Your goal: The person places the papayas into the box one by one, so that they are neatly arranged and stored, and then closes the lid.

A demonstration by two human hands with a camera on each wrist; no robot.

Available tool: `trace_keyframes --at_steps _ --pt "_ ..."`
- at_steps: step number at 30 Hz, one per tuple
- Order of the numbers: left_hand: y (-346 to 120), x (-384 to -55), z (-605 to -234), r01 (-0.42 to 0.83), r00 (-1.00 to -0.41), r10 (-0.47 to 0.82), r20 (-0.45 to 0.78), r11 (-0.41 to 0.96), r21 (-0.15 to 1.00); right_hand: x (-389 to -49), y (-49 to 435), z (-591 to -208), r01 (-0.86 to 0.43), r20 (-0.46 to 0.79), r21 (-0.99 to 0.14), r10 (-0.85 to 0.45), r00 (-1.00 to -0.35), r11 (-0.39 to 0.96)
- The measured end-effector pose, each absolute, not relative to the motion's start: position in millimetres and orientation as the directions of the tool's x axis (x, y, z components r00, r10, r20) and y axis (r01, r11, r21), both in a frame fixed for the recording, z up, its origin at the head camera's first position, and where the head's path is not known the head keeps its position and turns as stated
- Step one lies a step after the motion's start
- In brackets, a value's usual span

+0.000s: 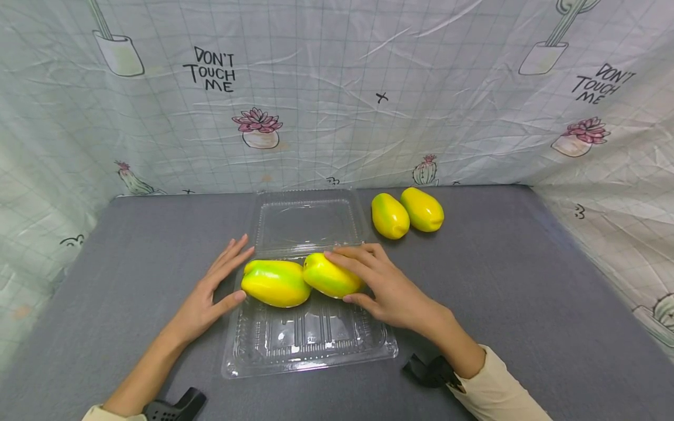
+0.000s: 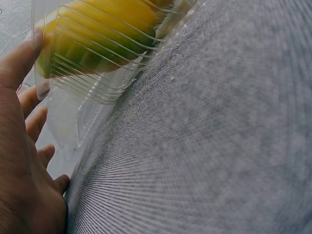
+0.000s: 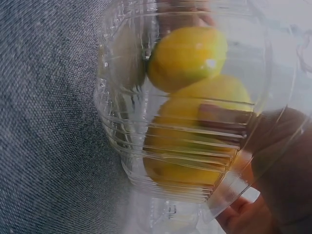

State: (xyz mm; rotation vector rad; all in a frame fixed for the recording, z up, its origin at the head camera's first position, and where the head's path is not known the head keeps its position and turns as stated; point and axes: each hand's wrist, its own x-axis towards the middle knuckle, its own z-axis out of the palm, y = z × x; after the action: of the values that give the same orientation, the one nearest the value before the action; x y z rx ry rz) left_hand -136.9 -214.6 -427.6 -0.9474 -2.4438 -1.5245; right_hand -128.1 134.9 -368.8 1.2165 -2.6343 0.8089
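A clear plastic clamshell box [image 1: 310,342] lies with its lid [image 1: 308,225] folded back. Inside its tray, along the back, are two glossy yellow-green papayas, end to end. My right hand [image 1: 392,286] holds the right papaya [image 1: 329,276], fingers over its top and thumb at the near side. In the right wrist view that papaya [image 3: 190,165] shows through the ribbed wall. Beside the left papaya [image 1: 276,283], my left hand [image 1: 205,298] has its fingers extended and its thumb near the fruit's end. The left wrist view shows fingertips [image 2: 38,41] at the box's rim.
Two more papayas, a left one [image 1: 390,216] and a right one [image 1: 422,209], lie side by side right of the lid. The grey tabletop [image 1: 505,292] meets a printed cloth backdrop [image 1: 326,105] at the back and sides.
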Motion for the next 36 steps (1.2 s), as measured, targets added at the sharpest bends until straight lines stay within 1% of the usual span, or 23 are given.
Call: trace_keyframes --at_steps 9,18,28,36 --pt "-214.2 -135.2 -423.5 0.558 -0.799 0.445 0.405 0.297 0.775 -129.0 134.7 -368.1 -0.728 0.297 -0.420 -0.676 -0.675 0.542" --pt "-217.0 -136.8 -428.3 0.562 -0.799 0.440 0.410 0.303 0.769 -129.3 133.5 -368.0 -0.717 0.279 -0.423 -0.673 -0.685 0.554" --pt "-215.6 -135.7 -425.9 0.560 -0.799 0.444 0.406 0.303 0.771 -129.0 133.7 -369.3 -0.723 0.287 -0.411 -0.674 -0.681 0.555" --pt "-213.8 -136.6 -427.7 0.560 -0.798 0.448 0.403 0.303 0.771 -126.4 134.7 -366.7 -0.720 0.298 -0.427 -0.667 -0.683 0.546"
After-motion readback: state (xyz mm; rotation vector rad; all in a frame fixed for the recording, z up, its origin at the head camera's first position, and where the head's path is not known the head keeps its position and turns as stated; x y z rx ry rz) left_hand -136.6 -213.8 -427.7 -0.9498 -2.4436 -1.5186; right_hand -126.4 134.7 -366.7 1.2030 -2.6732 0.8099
